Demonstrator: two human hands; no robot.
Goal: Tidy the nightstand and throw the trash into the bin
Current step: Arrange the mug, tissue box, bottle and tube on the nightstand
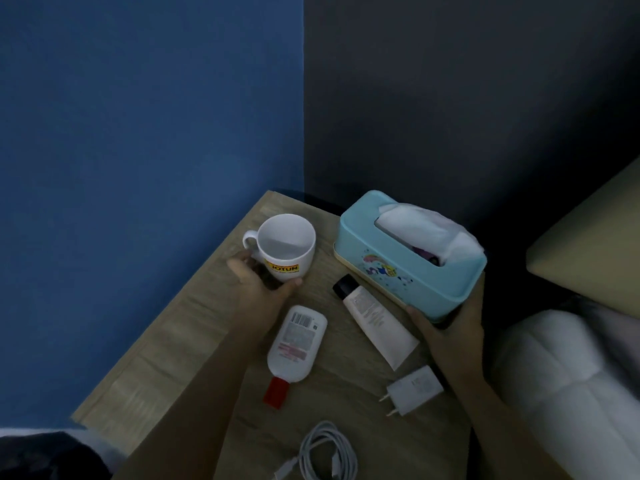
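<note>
On the wooden nightstand [180, 341] a white mug [287, 247] with a yellow label stands upright at the back left. My left hand [258, 278] cups its base from the near side. A light blue tissue box [408, 268] with white tissue poking out sits at the back right, and my right hand [450, 327] grips its near corner. Between my arms lie a white bottle with a red cap [294, 348] and a white tube with a black cap [377, 323]. A white charger plug [412, 389] and a coiled white cable [325, 452] lie nearer to me.
A blue wall [149, 133] rises to the left of the nightstand and a dark wall [467, 98] behind it. A bed with a white pillow [568, 382] and a beige headboard [588, 244] borders the right side.
</note>
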